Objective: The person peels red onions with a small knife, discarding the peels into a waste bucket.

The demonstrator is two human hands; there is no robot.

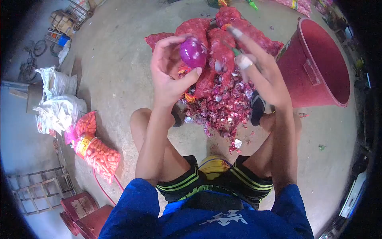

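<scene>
One yellow seat shows between the person's thighs, nearest the body. Two hands are raised over the heap of red onion skins, which serves here as landmark. The left hand, above the heap's left side, pinches one peeled purple onion, fingers curled over the top and thumb pressed below. The right hand, above the heap's right side, is blurred; two fingers carry white wraps, the index finger reaches forward, and a green item shows beside them. Whether the fingers grip it cannot be told. Onion and right hand are apart, with a narrow gap between.

Two dark shoes flank the heap, one per side. Its near edge thins into loose scraps on the floor; its far edge meets a cluster of at least four red mesh sacks. One large red tub is right of the heap, beyond the right shoe, its rim round and open.

Left of the heap, across a broad strip of floor, lies one bag of carrots, with two white sacks just beyond. Farther off, upper left, are one bicycle and one hand cart.
</scene>
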